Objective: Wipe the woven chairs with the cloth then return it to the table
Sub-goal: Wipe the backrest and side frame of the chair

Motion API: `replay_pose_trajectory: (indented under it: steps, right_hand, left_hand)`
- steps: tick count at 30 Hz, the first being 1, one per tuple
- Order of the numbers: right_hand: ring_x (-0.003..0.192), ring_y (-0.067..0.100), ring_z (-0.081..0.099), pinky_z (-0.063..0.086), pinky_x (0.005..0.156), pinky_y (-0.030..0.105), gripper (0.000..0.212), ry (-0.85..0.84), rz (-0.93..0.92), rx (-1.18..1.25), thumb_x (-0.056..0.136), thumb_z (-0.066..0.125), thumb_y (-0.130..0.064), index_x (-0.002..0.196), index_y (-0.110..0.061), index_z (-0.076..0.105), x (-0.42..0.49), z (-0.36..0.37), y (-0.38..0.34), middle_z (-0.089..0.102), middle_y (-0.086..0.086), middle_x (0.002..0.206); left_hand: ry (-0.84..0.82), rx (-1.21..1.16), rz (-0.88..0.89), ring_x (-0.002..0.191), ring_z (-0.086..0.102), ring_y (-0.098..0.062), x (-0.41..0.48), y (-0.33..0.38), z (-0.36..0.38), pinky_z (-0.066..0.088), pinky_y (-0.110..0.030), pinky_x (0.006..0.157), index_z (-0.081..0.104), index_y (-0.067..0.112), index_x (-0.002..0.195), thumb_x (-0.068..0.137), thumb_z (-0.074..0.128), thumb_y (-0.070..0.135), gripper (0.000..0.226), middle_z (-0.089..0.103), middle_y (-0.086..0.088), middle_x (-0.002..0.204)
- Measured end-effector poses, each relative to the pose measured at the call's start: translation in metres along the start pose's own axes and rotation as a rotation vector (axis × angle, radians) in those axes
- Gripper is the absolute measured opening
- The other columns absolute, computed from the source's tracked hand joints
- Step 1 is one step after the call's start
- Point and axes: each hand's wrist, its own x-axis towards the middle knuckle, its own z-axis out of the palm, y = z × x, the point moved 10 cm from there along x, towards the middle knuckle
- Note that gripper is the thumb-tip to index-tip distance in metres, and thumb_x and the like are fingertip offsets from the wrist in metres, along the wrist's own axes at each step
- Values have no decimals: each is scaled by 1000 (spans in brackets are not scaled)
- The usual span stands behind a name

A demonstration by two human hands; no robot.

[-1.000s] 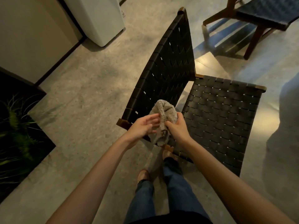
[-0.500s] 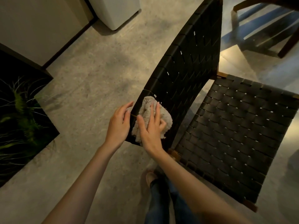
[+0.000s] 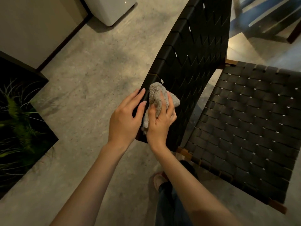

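Observation:
A dark woven chair fills the right half of the view, its backrest (image 3: 193,54) slanting up from the centre and its seat (image 3: 254,126) spreading to the right. A fluffy beige cloth (image 3: 155,97) lies bunched against the near end of the backrest. My right hand (image 3: 160,123) grips the cloth and presses it onto the weave. My left hand (image 3: 126,118) rests with straight fingers on the backrest's outer edge, right beside the cloth.
A second woven chair (image 3: 267,15) stands at the top right. A white appliance (image 3: 110,8) and a beige wall (image 3: 32,25) sit at the top left. A dark planter with green ferns (image 3: 17,121) lies at the left. Grey concrete floor (image 3: 91,66) lies between.
Both hands held the cloth in front of the chair a second ago. Since then my right hand has pressed it onto the backrest, and my left hand has let go and settled on the backrest's edge.

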Motion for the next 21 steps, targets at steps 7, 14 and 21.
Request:
replay_pose_trajectory:
  steps: [7, 14, 21]
  right_hand:
    - [125, 30, 34, 34, 101, 47, 42, 57, -168, -19, 92, 39, -40, 133, -42, 46, 3, -1, -12, 38, -1, 145]
    - [118, 6, 15, 30, 96, 29, 42, 77, 19, 7, 93, 47, -28, 127, -51, 38, 1, -11, 85, 27, -7, 146]
    - [128, 29, 25, 21, 95, 23, 43, 33, 378, -99, 101, 39, -21, 144, -27, 35, 1, -33, 213, 25, -2, 152]
  left_hand:
    - [101, 146, 77, 121, 51, -4, -7, 13, -6, 32, -3, 94, 55, 18, 131, 98, 49, 23, 34, 55, 3, 135]
    - [188, 516, 278, 101, 65, -17, -25, 30, 7, 46, -21, 75, 53, 11, 134, 96, 53, 23, 40, 56, -3, 134]
    - [327, 605, 321, 78, 69, -13, -30, 30, 6, 35, -13, 59, 59, 15, 128, 97, 52, 26, 33, 61, 1, 127]
